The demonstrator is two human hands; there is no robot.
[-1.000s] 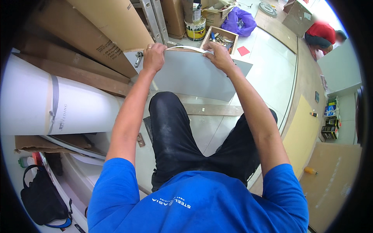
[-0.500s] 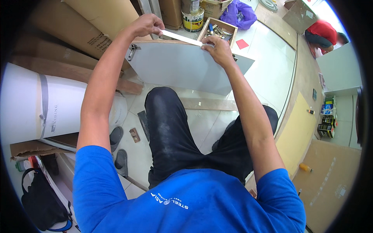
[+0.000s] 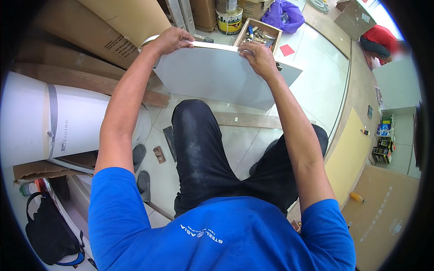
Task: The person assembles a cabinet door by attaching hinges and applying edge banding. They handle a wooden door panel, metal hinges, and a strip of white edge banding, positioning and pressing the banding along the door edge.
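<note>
A grey door panel [image 3: 217, 74] stands on its long edge on the floor, beyond my knees. Along its top edge runs a thin white edging strip [image 3: 214, 46], whose loose end curls out to the left behind my wrist. My left hand [image 3: 174, 41] is closed, pinching the strip near the panel's left corner. Further right, my right hand [image 3: 259, 59] is also closed, thumb and fingers pinching the strip against the edge. A metal hinge [image 3: 279, 67] shows at the panel's right side, just past my right wrist; the left hinge is mostly hidden.
Behind the panel are a wooden tray of tools [image 3: 266, 31], a paint can [image 3: 229, 21] and a purple bag [image 3: 284, 17]. A large white roll [image 3: 77, 122] and cardboard [image 3: 104, 40] flank my left. A wooden plank [image 3: 248, 120] lies before my knees. Another person [image 3: 377, 39] crouches far right.
The strip, earlier raised off the edge at its left, now lies down along the panel's top. My left hand has lowered to the edge, and the strip's tail now shows left of my wrist.
</note>
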